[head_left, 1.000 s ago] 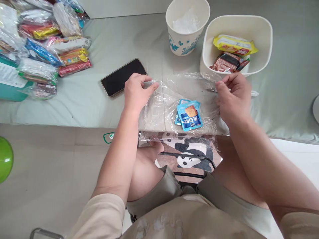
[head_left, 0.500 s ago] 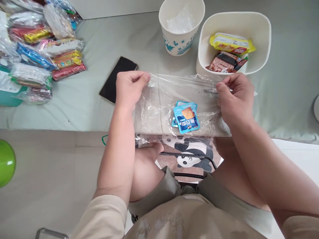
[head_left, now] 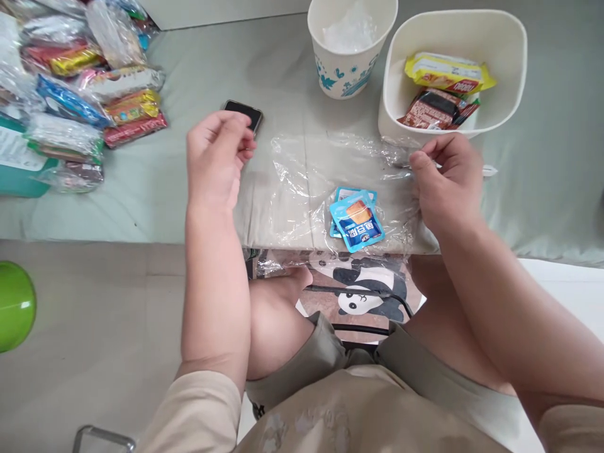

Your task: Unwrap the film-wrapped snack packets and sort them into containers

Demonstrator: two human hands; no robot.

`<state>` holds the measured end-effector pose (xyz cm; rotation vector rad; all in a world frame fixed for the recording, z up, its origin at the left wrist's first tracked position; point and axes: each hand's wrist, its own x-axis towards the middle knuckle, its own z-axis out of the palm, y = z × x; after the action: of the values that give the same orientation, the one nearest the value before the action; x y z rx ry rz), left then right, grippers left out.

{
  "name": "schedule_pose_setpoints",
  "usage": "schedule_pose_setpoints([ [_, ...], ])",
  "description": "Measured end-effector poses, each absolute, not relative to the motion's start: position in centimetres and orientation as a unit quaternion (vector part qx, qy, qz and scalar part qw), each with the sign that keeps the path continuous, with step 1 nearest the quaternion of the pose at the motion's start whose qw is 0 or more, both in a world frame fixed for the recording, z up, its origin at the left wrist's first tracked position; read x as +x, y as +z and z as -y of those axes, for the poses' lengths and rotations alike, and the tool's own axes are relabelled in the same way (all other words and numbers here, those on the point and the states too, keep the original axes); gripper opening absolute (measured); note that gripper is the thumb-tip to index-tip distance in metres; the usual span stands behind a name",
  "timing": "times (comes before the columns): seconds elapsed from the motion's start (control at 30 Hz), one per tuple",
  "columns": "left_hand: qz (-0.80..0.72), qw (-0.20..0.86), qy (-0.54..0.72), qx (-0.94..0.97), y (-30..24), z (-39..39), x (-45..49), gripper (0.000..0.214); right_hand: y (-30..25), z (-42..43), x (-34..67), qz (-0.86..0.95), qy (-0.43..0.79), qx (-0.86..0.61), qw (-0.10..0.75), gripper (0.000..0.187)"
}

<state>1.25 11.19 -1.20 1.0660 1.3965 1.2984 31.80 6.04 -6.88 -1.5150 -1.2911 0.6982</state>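
Observation:
A clear plastic bag [head_left: 311, 189] lies flat at the near edge of the table [head_left: 155, 189]. Two small blue snack packets [head_left: 356, 220] show inside it, one on top of the other. My right hand [head_left: 446, 182] is closed, pinching the bag's top right corner. My left hand [head_left: 217, 157] hovers left of the bag, fingers loosely curled and apart, holding nothing. It partly covers a black phone [head_left: 245, 114] lying behind it.
A white tub [head_left: 512, 69] with yellow and brown snack packs stands at the back right. A paper cup [head_left: 349, 69] with crumpled plastic stands beside it. A pile of wrapped snacks [head_left: 80, 94] fills the far left. A green ball [head_left: 14, 305] rests on the floor.
My left hand has let go of the bag's top left corner and moved left, over the phone. The bag has settled flat. My right hand keeps its pinch.

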Motion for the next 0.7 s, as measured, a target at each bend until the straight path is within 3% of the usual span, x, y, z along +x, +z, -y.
schedule_pose_setpoints([
  [0.07,-0.575,0.504,0.466,0.445,-2.1,-11.2,1.6,0.008,-6.6,-6.0,31.5,0.517,0.281,-0.625,0.513,0.011],
  [0.2,-0.621,0.544,0.380,0.417,-3.5,-11.4,2.4,0.017,-6.2,-6.0,31.1,0.499,0.289,-0.633,0.517,0.011],
  [0.7,-0.546,0.518,0.522,0.402,-6.1,-12.1,-0.9,0.024,-6.1,-5.7,31.1,0.479,0.329,-0.637,0.507,0.012],
])
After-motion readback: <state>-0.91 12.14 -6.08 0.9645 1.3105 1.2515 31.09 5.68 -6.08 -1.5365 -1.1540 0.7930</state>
